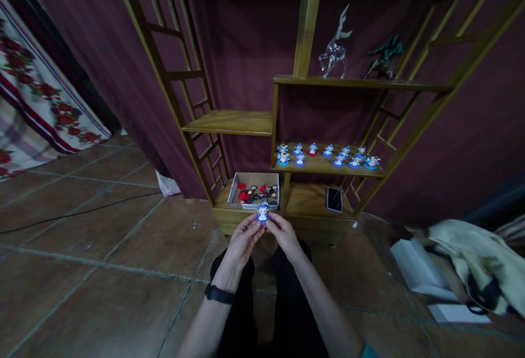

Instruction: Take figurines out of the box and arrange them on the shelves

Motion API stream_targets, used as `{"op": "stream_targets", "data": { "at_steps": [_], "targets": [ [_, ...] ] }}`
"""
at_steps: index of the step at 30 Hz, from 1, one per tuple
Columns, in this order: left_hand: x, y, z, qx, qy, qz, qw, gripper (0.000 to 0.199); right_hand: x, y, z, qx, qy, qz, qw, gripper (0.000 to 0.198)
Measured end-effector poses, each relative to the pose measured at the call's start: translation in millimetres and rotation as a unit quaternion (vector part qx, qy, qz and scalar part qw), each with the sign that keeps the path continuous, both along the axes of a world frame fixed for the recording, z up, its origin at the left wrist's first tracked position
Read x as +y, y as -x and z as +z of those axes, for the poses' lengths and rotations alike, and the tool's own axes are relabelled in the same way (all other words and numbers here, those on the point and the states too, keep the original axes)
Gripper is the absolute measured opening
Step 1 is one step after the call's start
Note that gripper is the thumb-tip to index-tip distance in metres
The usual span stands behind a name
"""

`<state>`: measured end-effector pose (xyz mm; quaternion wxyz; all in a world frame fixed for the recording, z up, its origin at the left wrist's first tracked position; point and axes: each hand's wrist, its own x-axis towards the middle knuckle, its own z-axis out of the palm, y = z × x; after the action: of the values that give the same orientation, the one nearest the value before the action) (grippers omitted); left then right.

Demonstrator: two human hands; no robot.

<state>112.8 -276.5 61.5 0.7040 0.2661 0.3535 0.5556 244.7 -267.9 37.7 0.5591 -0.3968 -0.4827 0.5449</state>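
Note:
Between the fingertips of both hands I hold a small figurine (263, 214), white and blue-purple on a purple base, upright in front of the box. My left hand (245, 238) pinches it from the left, and my right hand (284, 234) from the right. Just behind it stands an open cardboard box (232, 191) on the lowest shelf, with several red and black figurines (248, 195) lying jumbled inside. Up and to the right, several similar figurines (328, 151) stand in two rough rows on a wooden shelf (324, 168); most have purple or blue bases, one a red base.
A phone (334, 199) lies on the lowest shelf, right of the box. Above, a clear glass deer (334, 54) and a dark green statuette (384, 58) stand on a higher shelf. White boxes (422, 270) and a pale cloth bag (471, 254) lie on the floor at right.

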Motion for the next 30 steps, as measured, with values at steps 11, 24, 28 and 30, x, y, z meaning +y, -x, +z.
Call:
{"op": "stream_targets", "data": {
  "at_steps": [11,24,28,30],
  "targets": [
    [-50,-11,17.1,0.012,-0.061,0.067,0.996,0.036,-42,3,5,0.009,-0.01,-0.001,1.0,0.041],
    [-59,8,13.0,-0.009,-0.062,0.098,0.993,0.034,-55,21,18,0.023,-0.006,0.005,1.0,0.044],
    [-59,15,13.9,-0.051,-0.032,0.061,0.996,0.03,-60,22,26,0.014,-0.025,-0.003,1.0,0.039],
    [-59,16,13.7,-0.076,-0.015,0.045,0.996,0.026,-61,22,28,0.001,-0.034,-0.01,0.999,0.038]
  ]
}}
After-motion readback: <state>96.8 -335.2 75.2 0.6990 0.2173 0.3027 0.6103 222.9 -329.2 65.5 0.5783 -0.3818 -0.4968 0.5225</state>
